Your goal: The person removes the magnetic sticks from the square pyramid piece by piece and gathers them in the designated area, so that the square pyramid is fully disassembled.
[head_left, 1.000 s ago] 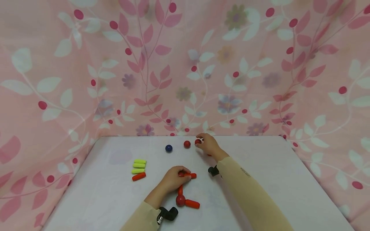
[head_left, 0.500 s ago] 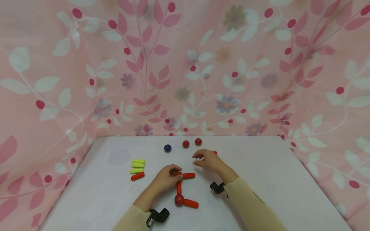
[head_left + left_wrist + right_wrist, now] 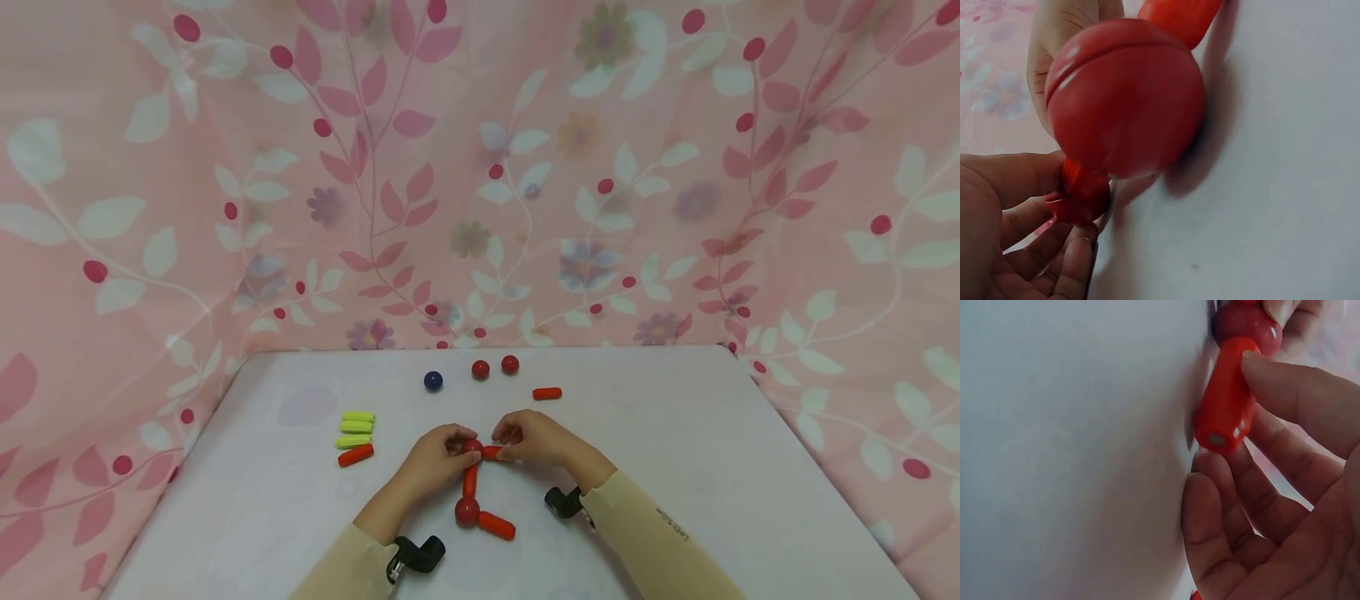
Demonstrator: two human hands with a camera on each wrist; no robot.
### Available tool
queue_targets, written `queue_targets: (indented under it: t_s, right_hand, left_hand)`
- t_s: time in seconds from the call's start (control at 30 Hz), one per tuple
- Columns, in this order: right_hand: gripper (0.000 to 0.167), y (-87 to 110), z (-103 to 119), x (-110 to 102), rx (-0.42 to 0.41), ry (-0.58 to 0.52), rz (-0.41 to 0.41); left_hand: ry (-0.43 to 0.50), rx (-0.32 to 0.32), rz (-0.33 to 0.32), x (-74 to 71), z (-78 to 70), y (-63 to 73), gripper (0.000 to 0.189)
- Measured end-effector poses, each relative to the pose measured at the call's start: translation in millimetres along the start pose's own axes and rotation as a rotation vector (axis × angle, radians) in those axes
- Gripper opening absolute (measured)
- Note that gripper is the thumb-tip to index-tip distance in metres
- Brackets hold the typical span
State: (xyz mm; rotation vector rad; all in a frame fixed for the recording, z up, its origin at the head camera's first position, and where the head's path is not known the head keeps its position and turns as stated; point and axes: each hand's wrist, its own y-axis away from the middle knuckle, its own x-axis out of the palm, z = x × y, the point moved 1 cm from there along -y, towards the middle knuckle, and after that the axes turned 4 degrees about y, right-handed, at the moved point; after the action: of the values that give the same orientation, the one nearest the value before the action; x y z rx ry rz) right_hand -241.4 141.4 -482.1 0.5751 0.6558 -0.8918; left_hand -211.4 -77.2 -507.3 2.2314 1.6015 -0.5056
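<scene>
A linked piece of red balls and red rods lies on the white table. Its far ball (image 3: 472, 447) is held by my left hand (image 3: 433, 457), thumb on the near side and fingers behind. My right hand (image 3: 542, 439) pinches the red rod (image 3: 1229, 394) that sticks out rightward from that ball; in the right wrist view a grey disc shows in the rod's free end. Another red rod (image 3: 469, 481) runs toward me to the near ball (image 3: 467, 512), which looms large in the left wrist view. From this ball a further red rod (image 3: 497, 525) points right.
Behind the hands lie a blue ball (image 3: 433, 381), two loose red balls (image 3: 480, 369) and a loose red rod (image 3: 547, 393). To the left are several yellow-green rods (image 3: 356, 427) with one red rod (image 3: 356, 455) beside them. A flowered pink curtain (image 3: 480, 183) hangs behind the table.
My right hand has come back from the far red ball, left it on the table, and now grips the upper rod. My left hand stays at the linked piece's far ball.
</scene>
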Motion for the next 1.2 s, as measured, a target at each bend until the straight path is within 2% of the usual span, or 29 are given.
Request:
queue_targets:
  t_s: [0.3, 0.53, 0.63, 0.93, 1.2]
  right_hand:
    - [0.014, 0.8, -3, 4, 0.016, 0.051, -0.015]
    - [0.01, 3.1, -7, -1, -0.001, 0.063, 0.011]
    - [0.01, 7.0, -11, -8, 0.02, 0.075, 0.007]
    - [0.011, 14.8, -34, -37, 0.173, 0.128, -0.186]
    - [0.02, 10.3, -50, -48, 0.207, 0.166, -0.286]
  left_hand:
    - [0.021, -0.014, 0.004, 5.0, -1.0, -12.0, 0.027]
    - [0.033, -0.033, 0.009, 4.6, -2.1, -13.2, 0.029]
    - [0.033, -0.04, 0.006, 3.7, -0.6, -12.7, 0.029]
    - [0.082, -0.033, 0.015, 1.3, 2.9, -11.3, 0.029]
    - [0.097, -0.027, 0.03, 3.1, 2.4, -12.1, 0.031]
